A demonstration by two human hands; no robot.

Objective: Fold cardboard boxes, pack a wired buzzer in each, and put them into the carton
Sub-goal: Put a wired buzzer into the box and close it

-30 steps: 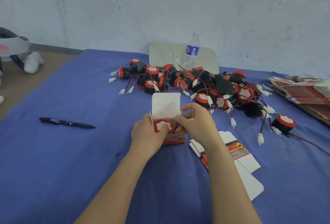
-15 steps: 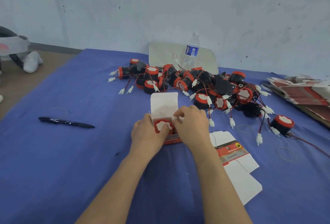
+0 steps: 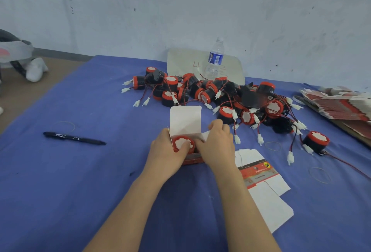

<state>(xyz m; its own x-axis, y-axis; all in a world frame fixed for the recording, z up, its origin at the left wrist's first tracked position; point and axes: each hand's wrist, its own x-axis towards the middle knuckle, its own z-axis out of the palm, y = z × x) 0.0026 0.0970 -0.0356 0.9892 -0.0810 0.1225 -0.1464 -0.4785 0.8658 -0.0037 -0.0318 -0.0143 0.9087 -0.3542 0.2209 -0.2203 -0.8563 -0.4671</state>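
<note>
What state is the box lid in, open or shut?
Open: the white lid stands upright above the buzzer sitting inside the box.

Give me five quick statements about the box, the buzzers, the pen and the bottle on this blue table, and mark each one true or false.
1. The box has its top flap raised, with a buzzer inside. True.
2. The black pen lies to the right of both hands. False: it lies to their left.
3. The water bottle stands upright behind the buzzer pile. True.
4. Neither hand touches the box. False: the left hand and right hand both grip it.
5. Flat unfolded boxes lie beside the right forearm. True.
</note>
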